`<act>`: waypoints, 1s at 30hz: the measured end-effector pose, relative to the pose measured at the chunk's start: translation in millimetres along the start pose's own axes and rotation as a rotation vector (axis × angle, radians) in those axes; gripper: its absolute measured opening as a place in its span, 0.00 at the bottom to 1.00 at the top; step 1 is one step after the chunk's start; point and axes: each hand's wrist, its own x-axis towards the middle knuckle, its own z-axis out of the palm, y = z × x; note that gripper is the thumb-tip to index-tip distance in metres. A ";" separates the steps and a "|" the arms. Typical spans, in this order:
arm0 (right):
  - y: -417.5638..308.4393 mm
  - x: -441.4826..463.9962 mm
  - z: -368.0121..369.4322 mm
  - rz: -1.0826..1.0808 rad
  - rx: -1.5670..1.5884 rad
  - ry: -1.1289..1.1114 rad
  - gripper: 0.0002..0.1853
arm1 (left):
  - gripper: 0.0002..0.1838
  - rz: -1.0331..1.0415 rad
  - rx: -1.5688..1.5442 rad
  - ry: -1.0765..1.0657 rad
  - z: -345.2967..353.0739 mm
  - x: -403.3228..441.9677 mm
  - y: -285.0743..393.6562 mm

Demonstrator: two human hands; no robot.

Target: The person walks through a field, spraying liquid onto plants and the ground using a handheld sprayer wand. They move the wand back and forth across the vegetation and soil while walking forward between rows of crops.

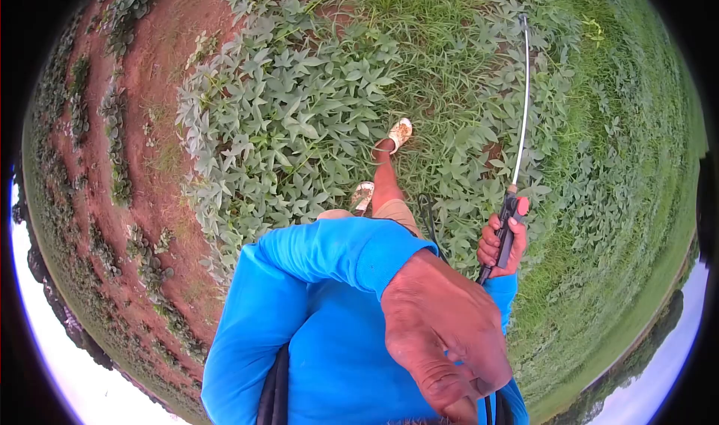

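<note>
My right hand [503, 245] is wrapped round the black handle of a spray wand [523, 110]. The handle has a red part near its top, and its long thin silver tube points forward over the leaves. Close to the camera, my left hand [442, 328] is bent across my chest, with its fingers curled downward. Its fingertips are partly hidden, and whatever they hold cannot be made out. Blue sleeves cover both arms. Dark shoulder straps [274, 387] run down my blue shirt.
Leafy green plants [292, 118] grow thickly ahead and to the left, with grass [442, 65] between them and more greenery to the right. Reddish bare soil [168, 65] with rows of small plants lies further left. My feet in light shoes [401, 131] stand among the plants.
</note>
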 end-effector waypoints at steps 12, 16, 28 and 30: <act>-35.6 85.4 43.5 0.481 0.019 -0.267 0.13 | 0.21 -1.053 0.101 0.805 -107.1 -189.0 -55.8; -60.7 110.4 58.9 0.471 -0.098 -0.266 0.13 | 0.22 -1.315 0.127 1.288 -107.8 -325.6 -84.4; -104.0 73.1 60.9 -0.022 -0.218 0.239 0.13 | 0.13 -1.352 0.126 1.988 -112.9 -447.7 -40.4; -114.2 70.2 61.4 -0.076 -0.137 0.349 0.13 | 0.15 -1.298 0.168 2.000 -129.3 -437.3 -27.6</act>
